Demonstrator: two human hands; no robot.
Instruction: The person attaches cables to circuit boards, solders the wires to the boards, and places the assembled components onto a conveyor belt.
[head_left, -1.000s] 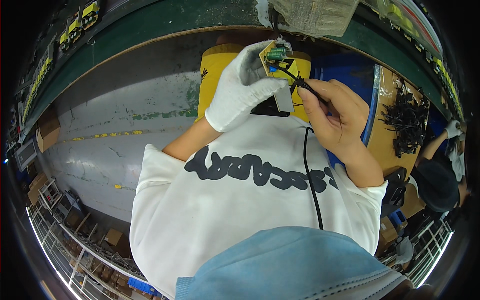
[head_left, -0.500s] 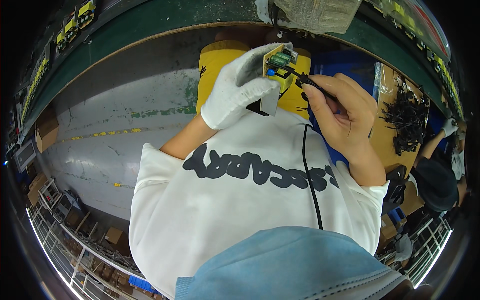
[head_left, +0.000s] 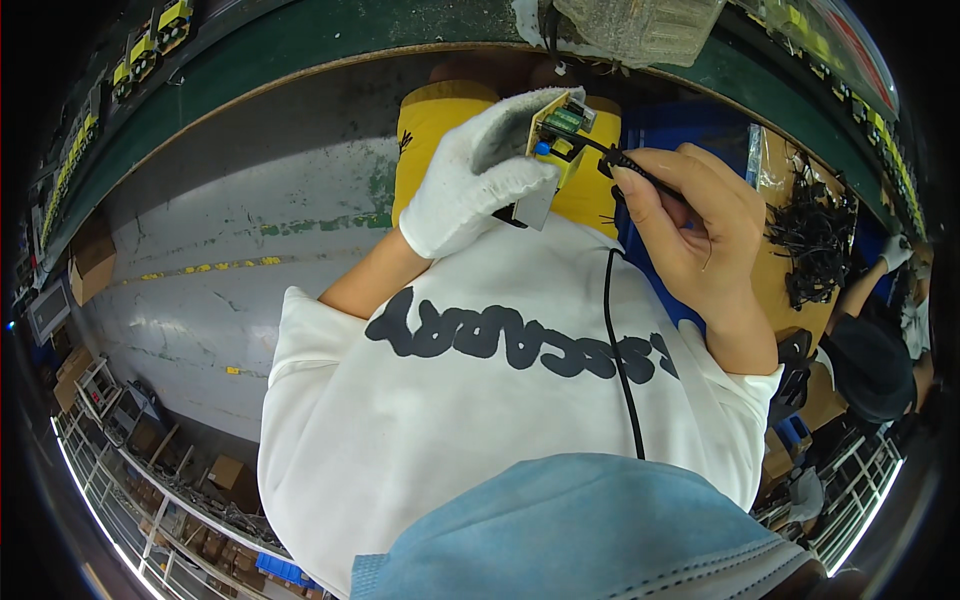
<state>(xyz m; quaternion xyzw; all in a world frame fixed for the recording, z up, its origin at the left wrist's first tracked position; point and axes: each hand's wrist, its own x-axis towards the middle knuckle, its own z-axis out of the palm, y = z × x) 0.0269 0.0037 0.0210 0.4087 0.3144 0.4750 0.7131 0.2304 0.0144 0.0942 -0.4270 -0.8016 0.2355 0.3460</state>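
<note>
My left hand [head_left: 470, 185], in a white glove, is closed round a circuit board [head_left: 562, 128] with green cylindrical parts, a blue disc and a yellow block. A pale metal plate at the board's lower end shows below my thumb. With my bare right hand [head_left: 700, 215] I pinch a black cable [head_left: 638, 170] at its ribbed strain relief between thumb and fingers. The cable's thin end reaches left to the board; whether it is fixed there I cannot make out. My left palm hides the back of the board.
A green workbench edge [head_left: 400, 30] curves across the top, with a cloudy plastic container [head_left: 640, 28] on it. Right of me, a heap of black cables [head_left: 812, 235] lies on a brown board, near a blue bin [head_left: 690, 135]. Another person's gloved hand [head_left: 898, 252] shows at far right.
My right hand has shifted slightly right with the cable. The circuit board has tilted a little in my left hand, which stays nearly in place.
</note>
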